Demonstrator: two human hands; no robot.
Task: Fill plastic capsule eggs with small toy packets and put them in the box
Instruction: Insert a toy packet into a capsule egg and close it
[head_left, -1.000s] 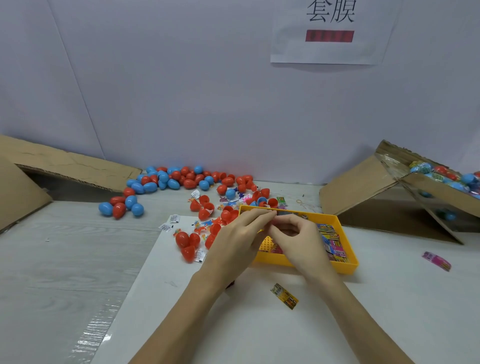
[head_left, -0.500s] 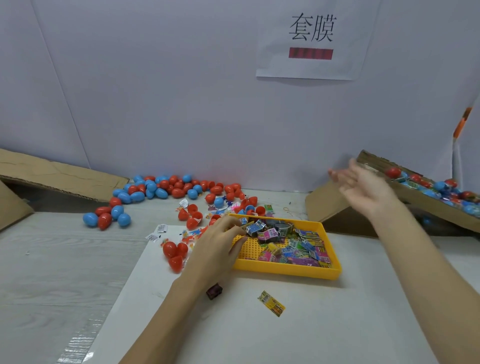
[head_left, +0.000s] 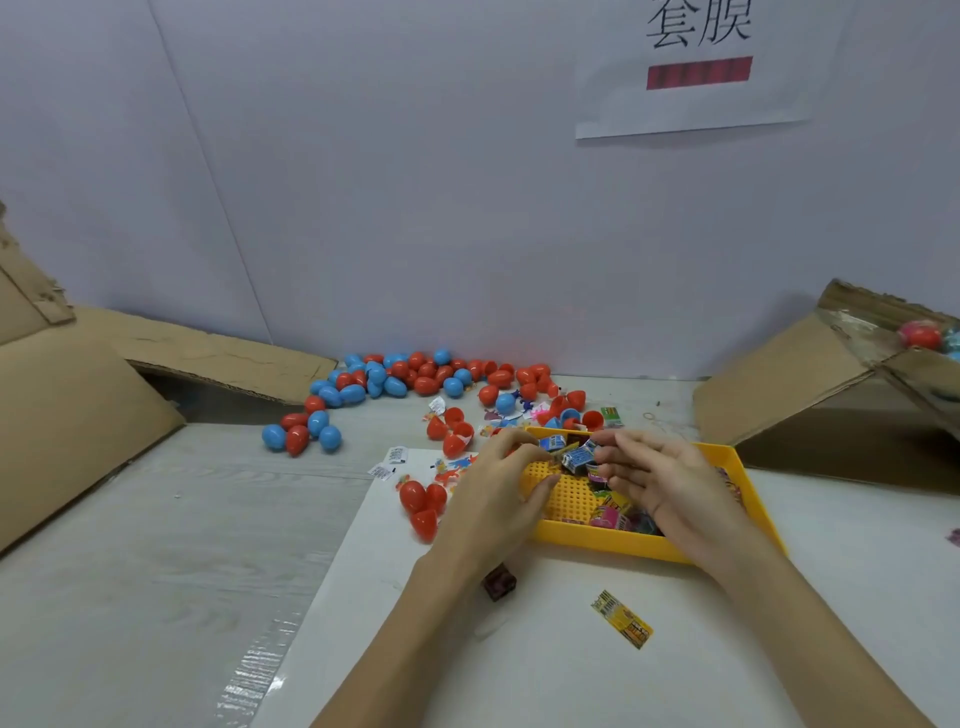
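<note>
Small packing workstation: cardboard boxes (head_left: 810, 384), heaped capsule eggs (head_left: 415, 376), printed wall sign (head_left: 696, 67), plain partition.

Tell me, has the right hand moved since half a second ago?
Yes. The right hand was raised near the cardboard box on the right; now it is back over the yellow tray, beside the left hand.

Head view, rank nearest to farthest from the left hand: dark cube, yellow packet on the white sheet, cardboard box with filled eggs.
From the left hand:
1. dark cube, just below the wrist, on the white sheet.
2. yellow packet, lower right, lying flat on the sheet.
3. cardboard box, far right, with filled eggs inside.
</note>
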